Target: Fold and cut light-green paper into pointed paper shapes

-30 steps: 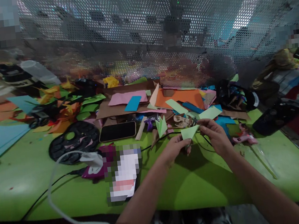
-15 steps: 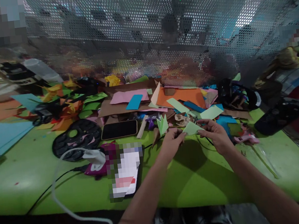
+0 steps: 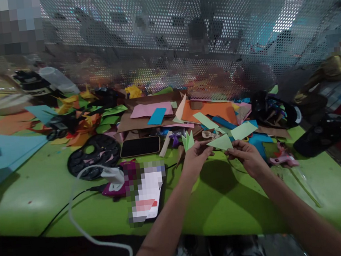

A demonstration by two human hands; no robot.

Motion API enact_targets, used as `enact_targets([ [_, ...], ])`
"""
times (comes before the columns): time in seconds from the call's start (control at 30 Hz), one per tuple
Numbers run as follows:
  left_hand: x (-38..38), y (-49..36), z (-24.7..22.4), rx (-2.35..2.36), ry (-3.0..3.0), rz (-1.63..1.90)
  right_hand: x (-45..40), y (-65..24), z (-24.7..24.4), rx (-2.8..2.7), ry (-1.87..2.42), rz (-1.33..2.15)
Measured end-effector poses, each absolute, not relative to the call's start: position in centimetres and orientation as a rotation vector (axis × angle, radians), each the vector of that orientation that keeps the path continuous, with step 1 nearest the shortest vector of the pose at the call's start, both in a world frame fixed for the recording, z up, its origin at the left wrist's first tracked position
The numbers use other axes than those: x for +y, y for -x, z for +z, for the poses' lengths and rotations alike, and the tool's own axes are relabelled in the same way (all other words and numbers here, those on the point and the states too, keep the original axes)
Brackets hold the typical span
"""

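Note:
A pale green piece of folded paper point(image 3: 221, 142), roughly triangular, is held up above the table between my hands. My left hand point(image 3: 196, 158) pinches at its pointed left corner. At the lower right corner, the thumb and fingers of my right hand point(image 3: 248, 157) are closed on the paper. Just behind my left hand stands another light green folded paper piece point(image 3: 188, 140) with several upright points. Flat light green strips lie behind the held paper, one strip point(image 3: 244, 130) close to my right hand.
Left of my forearm lie a phone with a lit screen point(image 3: 148, 192), a magenta power adapter with a white plug point(image 3: 115, 179), a dark phone point(image 3: 140, 147) and a black palette point(image 3: 78, 157). Coloured paper, a black bottle point(image 3: 322, 133) and a pink glue gun point(image 3: 283, 160) surround the work area. Perforated metal point(image 3: 160, 34) rises behind.
The folded paper has turned between my hands; my right grip has shifted to its lower right corner. The whole view has moved slightly, setting the table things a little further right.

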State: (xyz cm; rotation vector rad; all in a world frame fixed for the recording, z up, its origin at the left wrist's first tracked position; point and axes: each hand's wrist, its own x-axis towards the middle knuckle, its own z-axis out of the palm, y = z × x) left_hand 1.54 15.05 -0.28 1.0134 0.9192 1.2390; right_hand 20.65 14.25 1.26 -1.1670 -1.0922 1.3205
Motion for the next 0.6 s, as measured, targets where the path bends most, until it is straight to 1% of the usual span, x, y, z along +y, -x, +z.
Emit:
enact_targets([
  [0.23,15.07,-1.76,-0.62,0.928,-1.021,1.285,14.15,-20.61,0.47,-1.137,1.160,1.400],
  [0.6,14.71,-1.53,-0.37,0.960,-1.155,1.268,14.10,-20.94,0.38,-1.272,1.182,1.381],
])
